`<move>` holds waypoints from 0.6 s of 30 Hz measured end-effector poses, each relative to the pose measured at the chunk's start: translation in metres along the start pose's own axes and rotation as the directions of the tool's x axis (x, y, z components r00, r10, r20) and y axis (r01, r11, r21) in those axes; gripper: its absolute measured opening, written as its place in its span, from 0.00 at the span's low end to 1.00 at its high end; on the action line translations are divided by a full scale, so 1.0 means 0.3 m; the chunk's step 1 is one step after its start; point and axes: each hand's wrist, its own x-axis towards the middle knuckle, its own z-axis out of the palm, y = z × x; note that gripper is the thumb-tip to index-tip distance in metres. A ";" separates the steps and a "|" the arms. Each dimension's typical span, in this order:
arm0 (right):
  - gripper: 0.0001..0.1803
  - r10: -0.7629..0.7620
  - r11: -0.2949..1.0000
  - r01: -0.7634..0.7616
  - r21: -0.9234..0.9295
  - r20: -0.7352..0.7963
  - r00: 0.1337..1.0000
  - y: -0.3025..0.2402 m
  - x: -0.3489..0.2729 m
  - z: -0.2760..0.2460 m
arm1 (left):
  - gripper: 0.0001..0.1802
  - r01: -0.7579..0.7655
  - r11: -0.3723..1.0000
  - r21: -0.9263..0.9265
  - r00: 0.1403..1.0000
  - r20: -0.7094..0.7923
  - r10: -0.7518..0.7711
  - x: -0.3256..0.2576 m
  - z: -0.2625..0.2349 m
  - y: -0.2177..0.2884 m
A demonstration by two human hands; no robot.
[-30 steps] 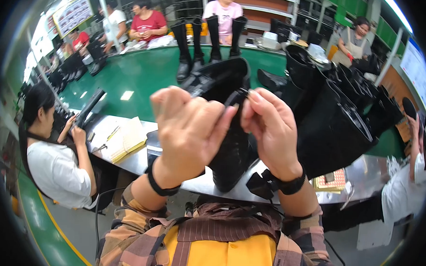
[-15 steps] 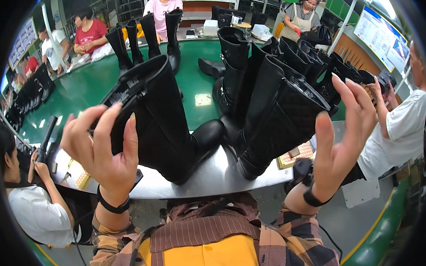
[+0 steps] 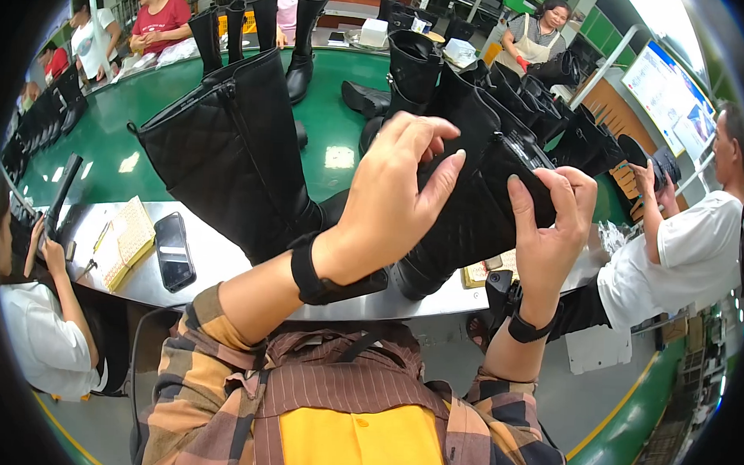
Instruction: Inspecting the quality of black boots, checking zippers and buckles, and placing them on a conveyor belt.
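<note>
Two tall black boots stand on the metal bench edge in front of me. The right boot (image 3: 463, 207) leans to the right, its top opening facing up and its label partly visible. My right hand (image 3: 557, 218) pinches the rim of that boot between thumb and fingers. Over the same boot's shaft is my left hand (image 3: 398, 188), with its fingers bent and its thumb apart from them; nothing shows between them. The left boot (image 3: 227, 158), with a quilted shaft and a side zip, tilts left with no hand on it. My left forearm hides part of its foot.
A green table (image 3: 88, 153) carries more black boots (image 3: 414, 70) beyond. On the metal strip lie a phone (image 3: 175, 252) and a yellowish pad of paper (image 3: 130, 244). A person with a camera (image 3: 665, 165) stands at right; another person sits at left, and several stand across the table.
My left hand has left the left boot and moved right, over the right boot. My right hand has come in and taken hold of its rim. The left boot has turned, showing its quilted side.
</note>
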 end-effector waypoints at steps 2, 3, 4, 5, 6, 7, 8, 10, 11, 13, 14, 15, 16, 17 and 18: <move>0.13 -0.045 0.999 0.044 -0.030 -0.028 0.999 0.011 -0.005 0.002 | 0.17 -0.188 0.919 0.346 0.946 -0.189 0.264 -0.059 -0.070 -0.015; 0.13 -0.088 0.994 0.084 -0.066 -0.056 0.995 0.019 -0.010 0.004 | 0.26 -0.180 0.856 0.484 0.863 -0.340 0.374 -0.114 -0.138 -0.040; 0.13 -0.088 0.992 0.083 -0.096 -0.048 0.995 0.030 -0.014 0.002 | 0.33 -0.258 0.776 0.576 0.748 -0.389 0.538 -0.175 -0.225 -0.074; 0.13 -0.111 0.987 0.103 -0.121 -0.063 0.992 0.041 -0.018 0.007 | 0.41 -0.254 0.667 0.701 0.634 -0.400 0.662 -0.244 -0.331 -0.113; 0.14 -0.106 0.988 0.098 -0.121 -0.069 0.992 0.051 -0.023 0.008 | 0.48 -0.207 0.695 0.689 0.586 -0.482 0.652 -0.308 -0.425 -0.159; 0.14 -0.098 0.988 0.087 -0.125 -0.083 0.992 0.060 -0.027 0.013 | 0.56 0.006 0.774 0.633 0.689 -0.563 0.456 -0.370 -0.494 -0.211; 0.14 -0.100 0.986 0.085 -0.141 -0.102 0.990 0.067 -0.029 0.019 | 0.56 0.231 0.890 0.394 0.738 -0.667 0.104 -0.428 -0.537 -0.266; 0.14 -0.067 0.990 0.049 -0.136 -0.131 0.989 0.074 -0.034 0.032 | 0.53 0.470 0.850 -0.238 0.761 -0.379 -0.527 -0.520 -0.580 -0.358; 0.14 -0.066 0.991 0.049 -0.127 -0.133 0.989 0.074 -0.039 0.037 | 0.51 0.508 0.676 -0.534 0.743 -0.126 -0.657 -0.559 -0.549 -0.393; 0.14 -0.038 0.991 0.020 -0.129 -0.143 0.989 0.070 -0.042 0.040 | 0.33 0.517 0.750 -0.413 0.812 -0.042 -0.583 -0.574 -0.470 -0.446; 0.13 -0.027 0.993 0.010 -0.120 -0.146 0.989 0.064 -0.046 0.039 | 0.27 0.525 0.682 -0.509 0.747 -0.108 -0.656 -0.556 -0.452 -0.458; 0.13 -0.052 0.991 0.033 -0.133 -0.138 0.989 0.058 -0.047 0.035 | 0.21 0.559 0.576 -0.596 0.630 -0.146 -0.763 -0.532 -0.437 -0.458; 0.13 -0.052 0.991 0.035 -0.130 -0.134 0.990 0.051 -0.049 0.030 | 0.19 0.503 0.670 -0.546 0.659 -0.258 -0.706 -0.520 -0.415 -0.440; 0.13 -0.054 0.991 0.037 -0.129 -0.131 0.990 0.045 -0.049 0.026 | 0.17 0.438 0.757 -0.486 0.685 -0.365 -0.631 -0.498 -0.404 -0.420; 0.13 -0.044 0.988 0.025 -0.154 -0.119 0.992 0.039 -0.047 0.021 | 0.17 0.496 0.794 -0.352 0.684 -0.404 -0.607 -0.497 -0.402 -0.382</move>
